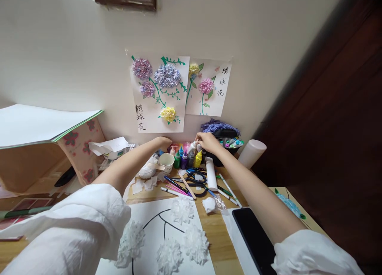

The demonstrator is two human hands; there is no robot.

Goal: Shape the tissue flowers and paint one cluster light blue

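Observation:
At the back of the table, my right hand reaches into a cluster of small paint bottles. Its fingers are closed at a white paint bottle, which leans slightly. Green, purple and yellow paint bottles stand in front of it. My left hand is bent down behind a paper cup, near the left side of the bottles; its fingers are hidden. Nearest me lies a white sheet with black drawn branches and several white crumpled-paper flowers.
Scissors, pens, a wooden stick and a white roll lie mid-table. A black phone is at right, beside a white cylinder further back. A patterned box stands left. Two flower pictures hang on the wall.

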